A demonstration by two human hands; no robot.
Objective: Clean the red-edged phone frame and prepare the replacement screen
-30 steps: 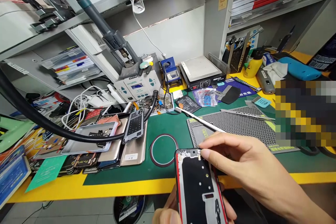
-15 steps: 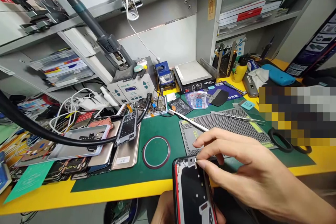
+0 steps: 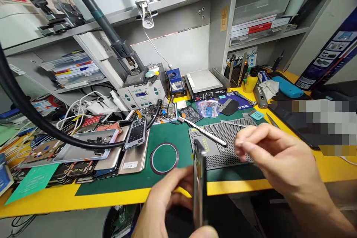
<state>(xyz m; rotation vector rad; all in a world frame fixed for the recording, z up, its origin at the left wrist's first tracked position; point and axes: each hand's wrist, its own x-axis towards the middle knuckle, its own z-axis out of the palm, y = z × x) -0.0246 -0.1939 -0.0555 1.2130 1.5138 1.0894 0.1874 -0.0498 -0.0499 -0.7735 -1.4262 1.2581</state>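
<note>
My left hand (image 3: 164, 197) holds a phone frame (image 3: 198, 186) upright in front of the bench edge. The frame is turned so that its narrow side faces me, and most of its inner face is hidden. To the right, over the grey perforated mat (image 3: 214, 161), my right hand (image 3: 276, 154) has its thumb and forefinger pinched together, apart from the frame. What lies between those fingertips is too small to make out. A white stick with a dark tip (image 3: 205, 132) lies on the mat, and tweezers (image 3: 232, 124) are partly hidden behind my right hand.
A roll of thin tape (image 3: 164, 158) lies on the green mat (image 3: 111, 189). Stacked phone parts (image 3: 131, 156) and a black hose (image 3: 69, 143) occupy the left. Behind stand a hot-air station (image 3: 143, 95) and a heating plate (image 3: 205, 81). A bin (image 3: 119, 219) stands below.
The phone frame has turned from showing its inner face to edge-on, and stands higher. My right hand has left its top corner, moving right and slightly up. The camera view has shifted.
</note>
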